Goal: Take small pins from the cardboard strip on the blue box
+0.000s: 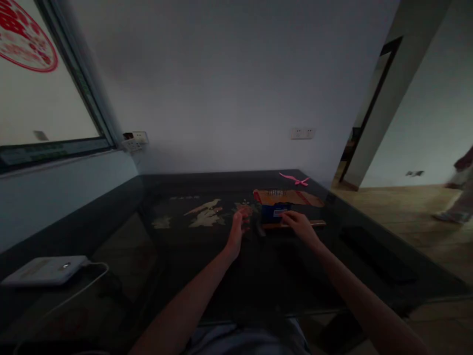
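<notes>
Left hand [238,229] wide over counter [258,291] middle; right hand [300,226] narrow at blue box [269,213], grip unclear; both well in from front edge.

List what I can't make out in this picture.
Head view: whether the right hand grips the blue box; its fingers hide any contact.
Head view: the label's print; too small.
Head view: the other person; cut off by the right edge, blurred.
Head view: the red decoration; cut off by the left edge.
</notes>
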{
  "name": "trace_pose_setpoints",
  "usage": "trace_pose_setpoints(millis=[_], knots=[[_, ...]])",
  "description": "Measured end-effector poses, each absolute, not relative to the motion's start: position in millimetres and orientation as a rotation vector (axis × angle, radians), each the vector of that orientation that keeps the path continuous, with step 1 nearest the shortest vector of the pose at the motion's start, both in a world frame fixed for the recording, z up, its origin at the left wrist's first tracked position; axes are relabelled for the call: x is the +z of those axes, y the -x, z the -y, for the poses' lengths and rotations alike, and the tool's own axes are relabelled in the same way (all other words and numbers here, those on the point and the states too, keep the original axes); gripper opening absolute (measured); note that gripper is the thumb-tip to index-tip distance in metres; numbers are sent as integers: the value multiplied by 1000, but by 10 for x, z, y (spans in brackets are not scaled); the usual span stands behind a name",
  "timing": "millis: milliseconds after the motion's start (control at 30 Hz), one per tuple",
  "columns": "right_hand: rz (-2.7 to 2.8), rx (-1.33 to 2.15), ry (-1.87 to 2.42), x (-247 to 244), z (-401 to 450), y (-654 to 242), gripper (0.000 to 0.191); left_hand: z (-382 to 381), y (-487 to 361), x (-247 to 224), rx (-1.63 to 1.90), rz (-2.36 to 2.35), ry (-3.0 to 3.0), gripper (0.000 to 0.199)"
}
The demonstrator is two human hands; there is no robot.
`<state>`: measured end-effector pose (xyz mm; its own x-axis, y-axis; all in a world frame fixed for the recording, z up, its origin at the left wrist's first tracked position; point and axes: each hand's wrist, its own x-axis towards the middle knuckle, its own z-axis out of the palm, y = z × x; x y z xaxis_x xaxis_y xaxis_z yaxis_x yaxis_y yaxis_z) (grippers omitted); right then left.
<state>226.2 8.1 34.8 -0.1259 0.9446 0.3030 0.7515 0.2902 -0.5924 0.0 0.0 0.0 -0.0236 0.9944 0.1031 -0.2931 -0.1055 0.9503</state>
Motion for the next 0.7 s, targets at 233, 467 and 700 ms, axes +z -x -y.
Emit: trace_pose_setpoints(millis=[233, 467, 700], knots=[[1885, 64, 1936, 141, -474, -2824, 33, -40, -17, -90, 1346, -1019, -1206, 45], [1948, 202, 2015, 60, -893, -2635, 28, -32, 15, -70, 1285, -1140, -1254, 38], [1993, 269, 1948, 29, -1094, -2322, 32, -155, 92, -144, 1313, -1149, -1246, 29]])
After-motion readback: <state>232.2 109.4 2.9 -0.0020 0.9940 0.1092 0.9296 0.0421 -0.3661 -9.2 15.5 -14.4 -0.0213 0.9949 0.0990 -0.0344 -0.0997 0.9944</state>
